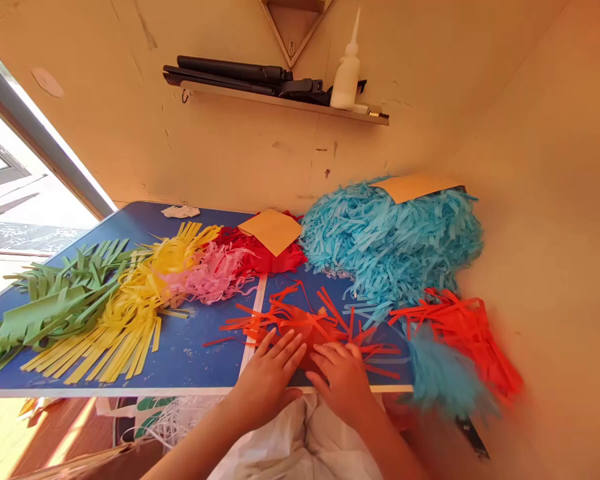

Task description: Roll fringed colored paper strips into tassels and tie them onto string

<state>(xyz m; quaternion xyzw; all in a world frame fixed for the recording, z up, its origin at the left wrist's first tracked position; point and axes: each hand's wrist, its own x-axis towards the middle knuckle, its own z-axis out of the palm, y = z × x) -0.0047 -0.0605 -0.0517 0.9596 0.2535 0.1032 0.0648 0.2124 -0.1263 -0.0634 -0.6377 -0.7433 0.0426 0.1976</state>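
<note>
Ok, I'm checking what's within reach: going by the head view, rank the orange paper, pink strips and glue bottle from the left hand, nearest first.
1. Orange paper, under the left hand.
2. Pink strips, mid-table, further left.
3. Glue bottle, up on the wall shelf.

Left hand [273, 377]: palm down, laid flat, fingers spread and pointing forward.
Right hand [345, 380]: palm down, flat, fingers angled toward the left hand.
Spacing: side by side, close together.
</note>
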